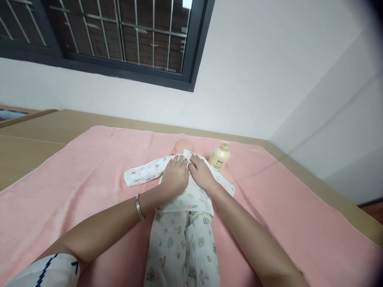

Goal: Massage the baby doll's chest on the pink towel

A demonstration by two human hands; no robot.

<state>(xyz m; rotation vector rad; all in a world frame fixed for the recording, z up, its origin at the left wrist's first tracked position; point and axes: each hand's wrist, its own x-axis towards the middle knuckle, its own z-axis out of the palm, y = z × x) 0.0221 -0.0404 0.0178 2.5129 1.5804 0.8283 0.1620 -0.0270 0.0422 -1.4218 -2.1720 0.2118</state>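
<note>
A baby doll (183, 146) lies stretched out, its bare head at the far end; which way it faces I cannot tell. It wears a white printed top (191, 201) and matching printed trousers (170, 239). My left hand (176, 175) rests flat on the upper part of the top, fingers stretched toward the collar. Beside it, my right hand (203, 173) lies on the other side of the top, its fingers also extended. Both hands touch the fabric and hold nothing. A yellow pump bottle (220, 156) is just right of the doll's shoulder.
A pink blanket (101, 167) with a few creases covers most of the wooden table (38, 131). The white wall (239, 71) rises behind the far edge, with a dark-framed barred window (119, 36) at upper left.
</note>
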